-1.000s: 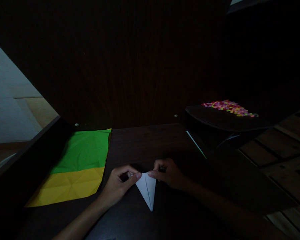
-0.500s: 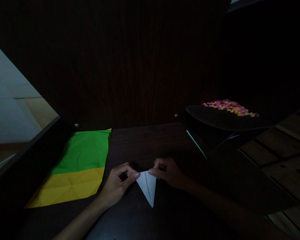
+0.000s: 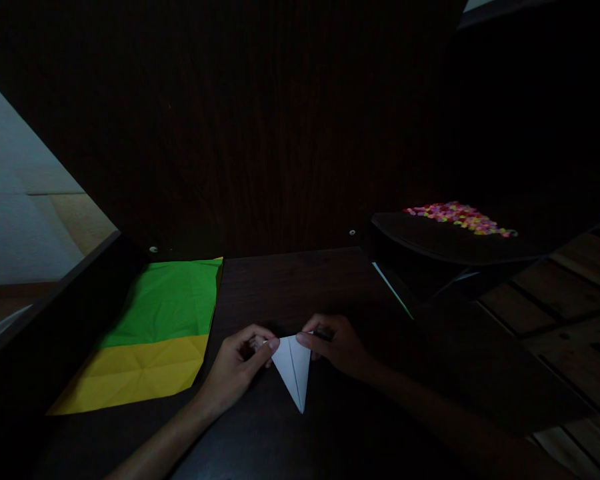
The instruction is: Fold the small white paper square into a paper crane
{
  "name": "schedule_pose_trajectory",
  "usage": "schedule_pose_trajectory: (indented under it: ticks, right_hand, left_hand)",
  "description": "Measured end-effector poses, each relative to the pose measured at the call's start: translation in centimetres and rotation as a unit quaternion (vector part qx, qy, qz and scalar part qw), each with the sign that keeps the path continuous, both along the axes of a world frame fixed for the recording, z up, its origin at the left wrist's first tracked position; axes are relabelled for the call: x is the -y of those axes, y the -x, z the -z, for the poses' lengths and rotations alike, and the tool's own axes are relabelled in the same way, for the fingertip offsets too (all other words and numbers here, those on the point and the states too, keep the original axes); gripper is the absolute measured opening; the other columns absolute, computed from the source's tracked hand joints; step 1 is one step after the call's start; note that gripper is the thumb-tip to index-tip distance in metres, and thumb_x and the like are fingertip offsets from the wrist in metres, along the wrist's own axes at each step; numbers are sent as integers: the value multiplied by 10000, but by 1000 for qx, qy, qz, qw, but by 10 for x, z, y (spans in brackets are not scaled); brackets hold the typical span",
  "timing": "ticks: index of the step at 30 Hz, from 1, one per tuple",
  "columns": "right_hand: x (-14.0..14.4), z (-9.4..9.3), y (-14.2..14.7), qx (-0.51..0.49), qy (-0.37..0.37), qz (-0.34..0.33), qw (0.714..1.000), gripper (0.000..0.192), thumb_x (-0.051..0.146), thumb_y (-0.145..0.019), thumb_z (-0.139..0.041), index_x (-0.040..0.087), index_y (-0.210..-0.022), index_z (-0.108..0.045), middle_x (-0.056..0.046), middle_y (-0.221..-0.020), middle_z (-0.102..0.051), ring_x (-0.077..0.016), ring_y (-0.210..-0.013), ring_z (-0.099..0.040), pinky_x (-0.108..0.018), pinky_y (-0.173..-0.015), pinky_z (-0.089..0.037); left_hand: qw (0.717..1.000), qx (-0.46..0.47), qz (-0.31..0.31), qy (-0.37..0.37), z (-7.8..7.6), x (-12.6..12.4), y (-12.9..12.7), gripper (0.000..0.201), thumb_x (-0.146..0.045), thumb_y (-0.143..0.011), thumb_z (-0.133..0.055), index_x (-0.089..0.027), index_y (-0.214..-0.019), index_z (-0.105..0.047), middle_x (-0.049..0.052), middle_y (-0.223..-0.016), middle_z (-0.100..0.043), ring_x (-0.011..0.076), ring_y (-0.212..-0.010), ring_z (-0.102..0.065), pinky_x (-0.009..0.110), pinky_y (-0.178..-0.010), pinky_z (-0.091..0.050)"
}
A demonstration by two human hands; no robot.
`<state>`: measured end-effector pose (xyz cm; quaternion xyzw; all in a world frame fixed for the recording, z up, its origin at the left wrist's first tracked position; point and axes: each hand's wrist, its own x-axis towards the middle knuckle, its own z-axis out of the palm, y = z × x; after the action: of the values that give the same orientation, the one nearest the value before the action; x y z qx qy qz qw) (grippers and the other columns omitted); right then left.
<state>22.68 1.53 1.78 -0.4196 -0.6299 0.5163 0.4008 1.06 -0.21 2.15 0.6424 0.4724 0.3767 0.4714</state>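
Note:
A small piece of folded white paper (image 3: 293, 371) is between my hands, shaped like a narrow kite with its point toward me and a crease line down its middle. My left hand (image 3: 243, 363) pinches its upper left corner between thumb and fingers. At the upper right corner, my right hand (image 3: 334, 345) pinches it the same way, thumb on top. Both hands are low over the dark tabletop (image 3: 280, 287); the fingers beneath the paper are partly hidden.
Creased green paper (image 3: 173, 300) and yellow paper (image 3: 140, 377) lie at the left, beside a raised dark edge (image 3: 55, 293). A dark upright panel (image 3: 260, 133) rises behind. To the right, a curved shelf (image 3: 430, 243) carries a heap of small colourful pieces (image 3: 463, 217); a thin strip (image 3: 393, 290) lies below it.
The folded paper has shifted slightly, its point a little to the left and its top edge a little higher. Both hands keep their pinch at its corners.

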Motion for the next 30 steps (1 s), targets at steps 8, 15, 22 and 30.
schedule_pose_trajectory:
  ticks: [8,15,22,30]
  right_hand:
    - [0,6,2,18,-38,45,998,147,324,-809,-690,182,-779,-715,-12,-654,-691,-126,-547,-614,-234,-525,-469]
    - [1,7,3,17,-48,57,997,140,315,-766,-730,191,-832,-727,-51,-834,-754,-181,-741,-693,-287,-666,-521]
    - [1,7,3,5,-6,45,999,179,287,-742,-732,176,-878,-705,-33,-761,-735,-164,-658,-679,-251,-569,-498]
    - [1,7,5,-47,-10,31,998,295,241,-725,-737,198,-1010,-675,-46,-907,-742,-183,-798,-711,-291,-697,-576]
  left_hand:
    - [1000,-7,-25,-11,0,-1,1,223,-378,-869,-638,-165,-830,-692,-2,-642,-644,151,-620,-596,244,-605,-453]
    - [999,15,-35,-8,-2,0,-2,215,-372,-829,-667,-160,-855,-698,11,-717,-660,156,-668,-591,248,-619,-471]
    - [996,70,-39,30,2,0,-4,273,-372,-788,-716,-154,-947,-672,-8,-691,-618,135,-621,-576,232,-578,-458]
    - [991,114,-42,62,2,1,-6,418,-353,-779,-732,-164,-1135,-620,33,-852,-674,154,-719,-648,260,-660,-524]
